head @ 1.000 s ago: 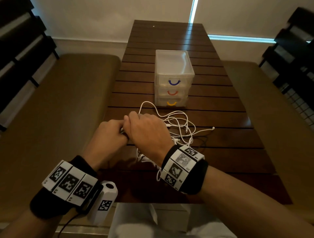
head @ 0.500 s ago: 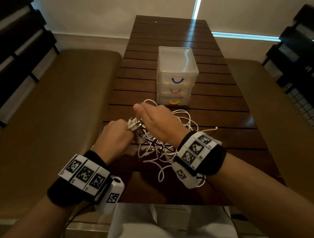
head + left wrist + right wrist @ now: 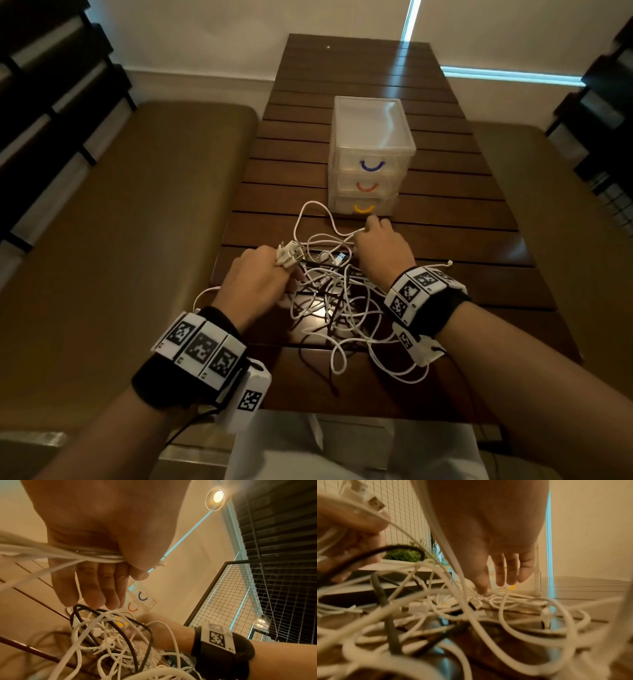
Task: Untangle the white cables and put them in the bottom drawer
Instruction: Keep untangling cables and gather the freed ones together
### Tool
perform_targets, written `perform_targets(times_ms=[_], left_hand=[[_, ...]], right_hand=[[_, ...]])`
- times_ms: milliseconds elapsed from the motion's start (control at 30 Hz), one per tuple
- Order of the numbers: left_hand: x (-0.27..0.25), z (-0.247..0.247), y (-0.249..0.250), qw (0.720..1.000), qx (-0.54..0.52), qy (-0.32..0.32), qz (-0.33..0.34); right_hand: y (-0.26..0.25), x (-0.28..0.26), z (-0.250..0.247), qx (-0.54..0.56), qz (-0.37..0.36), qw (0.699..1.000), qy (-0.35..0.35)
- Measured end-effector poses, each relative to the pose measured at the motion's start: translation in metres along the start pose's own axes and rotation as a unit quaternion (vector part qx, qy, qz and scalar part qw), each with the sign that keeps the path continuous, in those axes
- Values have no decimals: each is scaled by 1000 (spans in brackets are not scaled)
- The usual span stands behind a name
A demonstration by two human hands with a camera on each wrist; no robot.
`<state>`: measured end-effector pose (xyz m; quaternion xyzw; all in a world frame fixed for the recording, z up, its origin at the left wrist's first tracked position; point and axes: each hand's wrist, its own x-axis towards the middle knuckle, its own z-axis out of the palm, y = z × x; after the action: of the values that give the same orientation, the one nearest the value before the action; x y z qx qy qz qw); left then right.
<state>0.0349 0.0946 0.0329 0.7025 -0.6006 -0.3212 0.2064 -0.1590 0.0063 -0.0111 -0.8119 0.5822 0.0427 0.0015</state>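
Observation:
A tangle of white cables (image 3: 337,301) with a black cable (image 3: 318,265) through it lies on the slatted wooden table (image 3: 445,240). My left hand (image 3: 270,270) grips a bundle of white cables, and their USB plugs (image 3: 291,254) stick out above the fist. The left wrist view shows the white cables (image 3: 82,555) clamped in my left hand (image 3: 102,588). My right hand (image 3: 371,228) reaches forward just before the clear drawer unit (image 3: 371,144). In the right wrist view my right hand (image 3: 496,582) pinches a white cable strand (image 3: 498,599). The bottom drawer (image 3: 364,208), with a yellow handle, is closed.
Padded brown benches (image 3: 144,240) (image 3: 555,212) run along both sides of the table. Cable loops (image 3: 394,370) reach nearly to the table's near edge. The far half of the table (image 3: 359,68) lies behind the drawers. A wire grid panel (image 3: 240,601) stands at the right.
My right hand has left the left hand and moved forward toward the drawer unit onto a cable. The left hand now shows the plugs above its fist.

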Motion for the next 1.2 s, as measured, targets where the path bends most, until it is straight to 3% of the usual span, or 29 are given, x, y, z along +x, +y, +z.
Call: perform_targets(times_ms=[100, 200, 267, 367, 567, 700, 733, 800, 867, 900, 1033, 1200], left_hand=[[0, 1, -2, 996, -92, -14, 13], [-4, 1, 2, 983, -181, -5, 34], [-6, 0, 4, 965, -258, 2, 41], [-10, -3, 5, 948, -309, 10, 77], [-21, -12, 7, 958, -256, 25, 130], [-22, -17, 5, 946, -272, 7, 177], [-23, -17, 5, 943, -278, 10, 182], [-23, -16, 4, 927, -330, 30, 174], [-23, -15, 1, 895, -426, 65, 118], [-22, -16, 0, 876, -466, 82, 93], [-19, -20, -3, 830, -551, 76, 28], [-19, -23, -4, 775, -629, 60, 1]], right_hand=[[2, -2, -22, 90, 3, 989, 115], [-3, -11, -55, 167, -29, 957, 236], [-14, -20, -78, 243, -45, 932, 265], [-37, -35, -104, 381, -78, 893, 224], [-72, -45, -109, 474, -115, 865, 114], [-80, -46, -100, 531, -114, 837, 69], [-80, -46, -97, 558, -110, 820, 55], [-82, -47, -91, 646, -79, 759, 26], [-85, -50, -79, 694, -38, 719, -6], [-87, -53, -72, 682, -30, 731, -26], [-95, -62, -51, 540, -86, 833, -90], [-98, -61, -47, 467, -167, 862, -104]])
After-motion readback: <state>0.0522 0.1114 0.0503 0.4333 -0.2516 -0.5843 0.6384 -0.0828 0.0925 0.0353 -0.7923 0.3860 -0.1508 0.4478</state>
